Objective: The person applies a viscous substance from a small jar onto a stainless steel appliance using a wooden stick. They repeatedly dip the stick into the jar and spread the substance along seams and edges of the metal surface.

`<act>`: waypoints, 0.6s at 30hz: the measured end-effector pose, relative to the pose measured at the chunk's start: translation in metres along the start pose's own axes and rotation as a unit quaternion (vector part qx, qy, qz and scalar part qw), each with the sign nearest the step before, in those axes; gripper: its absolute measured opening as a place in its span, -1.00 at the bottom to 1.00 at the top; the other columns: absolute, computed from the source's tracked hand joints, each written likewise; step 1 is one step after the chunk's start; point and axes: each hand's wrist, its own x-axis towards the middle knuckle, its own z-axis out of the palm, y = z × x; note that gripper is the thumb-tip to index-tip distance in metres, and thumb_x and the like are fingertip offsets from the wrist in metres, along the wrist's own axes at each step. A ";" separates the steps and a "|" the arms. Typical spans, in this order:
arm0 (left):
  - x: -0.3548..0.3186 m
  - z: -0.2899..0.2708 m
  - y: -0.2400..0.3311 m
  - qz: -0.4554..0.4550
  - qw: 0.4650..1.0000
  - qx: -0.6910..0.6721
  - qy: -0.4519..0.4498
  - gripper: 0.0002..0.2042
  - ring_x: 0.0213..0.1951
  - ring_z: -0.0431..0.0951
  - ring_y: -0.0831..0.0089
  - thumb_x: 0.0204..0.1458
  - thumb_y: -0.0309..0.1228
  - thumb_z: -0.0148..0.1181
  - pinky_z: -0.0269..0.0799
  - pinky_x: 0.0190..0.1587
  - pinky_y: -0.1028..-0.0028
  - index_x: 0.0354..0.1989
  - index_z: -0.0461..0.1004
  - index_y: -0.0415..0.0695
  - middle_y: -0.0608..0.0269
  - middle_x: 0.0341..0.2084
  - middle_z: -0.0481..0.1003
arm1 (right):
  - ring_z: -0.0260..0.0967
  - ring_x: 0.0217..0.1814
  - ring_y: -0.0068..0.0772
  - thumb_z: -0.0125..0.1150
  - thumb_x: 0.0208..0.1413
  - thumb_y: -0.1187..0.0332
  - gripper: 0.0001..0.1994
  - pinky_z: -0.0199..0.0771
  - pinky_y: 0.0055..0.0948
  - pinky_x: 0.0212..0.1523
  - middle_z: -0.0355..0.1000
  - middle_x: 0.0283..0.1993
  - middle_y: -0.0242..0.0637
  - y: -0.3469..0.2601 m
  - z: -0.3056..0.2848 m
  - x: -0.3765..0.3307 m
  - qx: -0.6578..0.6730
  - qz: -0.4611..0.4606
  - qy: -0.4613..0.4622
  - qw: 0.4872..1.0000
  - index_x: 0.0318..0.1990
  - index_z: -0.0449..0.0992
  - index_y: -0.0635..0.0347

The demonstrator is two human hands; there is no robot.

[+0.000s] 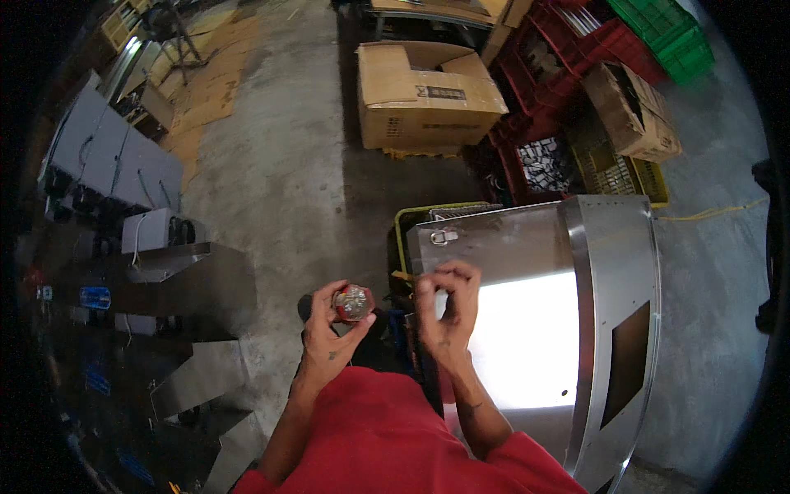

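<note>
My left hand (329,329) holds a small red cup (354,303) filled with shiny metal bits, at chest height over the concrete floor. My right hand (448,309) rests at the left edge of a large stainless steel cabinet (527,247), its fingertips pinched together against the panel; whether they hold a small part I cannot tell. A small metal latch (443,237) sits on the panel just above that hand. My red sleeves fill the bottom of the view.
A yellow crate (403,222) stands behind the cabinet. Farther back are an open cardboard box (424,95), red crates (576,58), a green crate (671,33) and another carton (629,111). Grey sheet-metal machinery (164,272) stands to my left.
</note>
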 end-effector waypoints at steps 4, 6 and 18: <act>0.000 0.002 0.007 -0.016 1.000 -0.002 0.009 -0.33 0.15 0.62 0.32 0.22 -0.51 0.48 0.58 0.21 0.33 0.42 0.21 -0.22 0.01 0.15 0.55 | 0.41 0.07 -0.24 0.28 0.43 0.44 -0.88 0.52 -0.36 0.05 0.34 0.13 -0.05 0.075 -0.021 0.019 -0.065 0.050 0.091 0.993 -0.06 0.51 0.32; -0.001 0.004 0.008 -0.025 1.000 -0.004 0.014 -0.32 0.15 0.62 0.32 0.21 -0.51 0.49 0.57 0.22 0.32 0.42 0.21 -0.22 0.02 0.15 0.55 | 0.42 0.13 -0.07 0.27 0.43 0.44 -0.87 0.56 -0.23 0.04 0.36 0.12 0.03 0.102 -0.024 0.026 -0.099 0.054 0.104 0.988 -0.05 0.51 0.33; -0.004 0.000 0.007 -0.027 1.000 0.009 -0.001 -0.33 0.17 0.61 0.30 0.23 -0.50 0.48 0.57 0.24 0.29 0.43 0.22 -0.17 0.02 0.17 0.54 | 0.45 0.09 0.12 0.28 0.44 0.38 -0.82 0.57 -0.03 0.02 0.36 0.09 0.12 0.168 -0.012 0.018 -0.165 0.027 0.085 0.982 -0.03 0.51 0.35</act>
